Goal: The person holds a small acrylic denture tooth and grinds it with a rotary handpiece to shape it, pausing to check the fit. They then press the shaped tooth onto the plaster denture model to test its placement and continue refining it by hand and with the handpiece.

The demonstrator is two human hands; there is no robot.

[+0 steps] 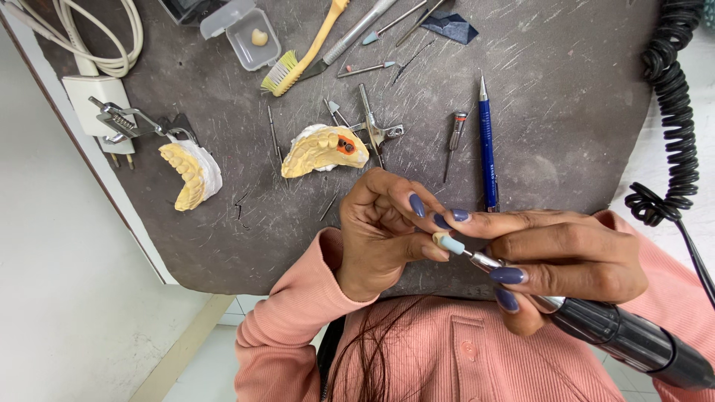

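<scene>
Two hands meet over the tabletop's [566,112] near edge: the left hand [383,234] pinches a small tooth piece [439,238], the right hand [566,257] grips a handpiece [633,339], its pale-blue tip [451,244] touching it. Two jaw casts [324,149] lie beyond.

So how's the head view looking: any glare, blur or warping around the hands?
Head view: even, soft light with faint shadows on the grey mat; no strong glare, just a dull sheen on the handpiece. Left hand, right hand and the small tip are sharp. The hair at bottom is slightly soft. Wide-angle bending curves the mat's edges.
</scene>
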